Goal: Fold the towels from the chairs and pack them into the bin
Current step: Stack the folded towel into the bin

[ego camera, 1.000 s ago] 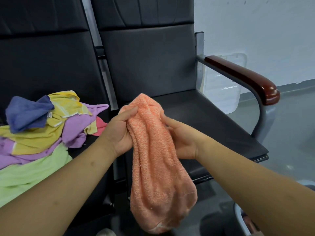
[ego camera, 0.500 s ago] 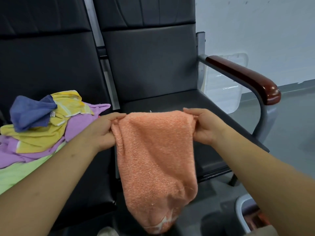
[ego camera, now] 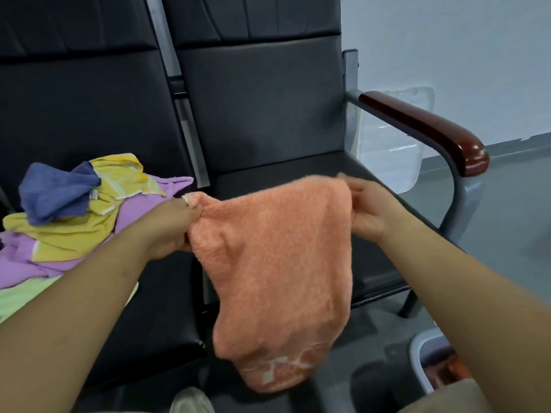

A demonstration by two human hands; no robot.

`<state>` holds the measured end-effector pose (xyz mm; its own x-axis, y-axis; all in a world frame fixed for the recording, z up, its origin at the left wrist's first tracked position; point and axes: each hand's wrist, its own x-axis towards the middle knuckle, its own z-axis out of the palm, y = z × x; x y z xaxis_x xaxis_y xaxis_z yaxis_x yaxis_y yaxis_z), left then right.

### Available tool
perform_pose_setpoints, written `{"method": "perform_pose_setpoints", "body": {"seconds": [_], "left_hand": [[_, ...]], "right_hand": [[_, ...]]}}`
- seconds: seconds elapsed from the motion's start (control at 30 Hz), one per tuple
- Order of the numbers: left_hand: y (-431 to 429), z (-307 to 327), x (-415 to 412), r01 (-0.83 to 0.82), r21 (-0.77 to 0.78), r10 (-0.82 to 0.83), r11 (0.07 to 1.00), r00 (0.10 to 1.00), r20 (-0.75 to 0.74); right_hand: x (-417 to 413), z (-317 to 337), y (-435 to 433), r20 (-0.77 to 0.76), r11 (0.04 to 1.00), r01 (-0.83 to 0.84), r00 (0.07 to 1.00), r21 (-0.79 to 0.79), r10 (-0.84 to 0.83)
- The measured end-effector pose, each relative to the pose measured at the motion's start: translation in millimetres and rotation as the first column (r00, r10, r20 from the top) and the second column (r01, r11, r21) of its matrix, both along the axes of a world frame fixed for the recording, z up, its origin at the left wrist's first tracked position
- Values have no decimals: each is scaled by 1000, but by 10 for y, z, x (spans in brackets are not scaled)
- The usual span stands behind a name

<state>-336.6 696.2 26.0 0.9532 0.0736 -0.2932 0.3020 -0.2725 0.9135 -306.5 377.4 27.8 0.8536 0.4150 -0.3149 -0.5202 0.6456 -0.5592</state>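
Low on the right we see a grey-rimmed bin (ego camera: 419, 365) on the floor, just beside the chair leg and partly hidden under the right forearm; something orange-red lies inside, too hidden for us to name. Behind the armrest (ego camera: 423, 129) a see-through plastic piece (ego camera: 396, 144) leans at the wall, and we cannot tell whether it is a lid or a box. The orange towel (ego camera: 274, 263) is off the chairs, held in the air in front of the right chair (ego camera: 268, 108), across the front edge of its seat. The left hand (ego camera: 167, 225) pinches the towel's top left corner, thumb and fingers pressed together on the cloth. The right hand (ego camera: 369, 207) grips the top right corner, its fingers curled round the edge. The top edge runs almost straight between the two hands, and the rest hangs down, narrowing to a hem with a pale woven pattern near the floor. On the left chair (ego camera: 74, 93) lies a loose pile of towels (ego camera: 68, 222) in blue, yellow, purple and green, touching the left wrist's side. Black seat shows behind the towel up to the backrest, bounded on the right by the armrest and on the left by the metal gap between the chairs. A pale shoe (ego camera: 190, 400) shows at the bottom edge, below the towel.
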Motion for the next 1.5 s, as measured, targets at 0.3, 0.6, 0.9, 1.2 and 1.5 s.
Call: {"method": "perform_pose_setpoints", "body": {"seconds": [0.3, 0.6, 0.9, 1.2, 1.5], "left_hand": [[-40, 103, 26, -93, -728, -38, 679, 986, -162], [-60, -47, 83, 85, -73, -87, 994, 996, -33], [-111, 343, 935, -235, -283, 204, 930, 970, -134], [-222, 1825, 1848, -17, -381, 102, 925, 974, 202], [-163, 2352, 1755, 137, -347, 30, 928, 899, 436]], "right_hand": [[-110, -44, 21, 98, 912, -170, 970, -374, 221], [149, -99, -70, 23, 806, 65, 998, -588, -63], [772, 637, -82, 115, 839, 150, 988, -522, -105], [1554, 1802, -108, 510, 689, 634, 746, -350, -428], [1549, 2203, -507, 580, 726, 629, 712, -278, -395]]}}
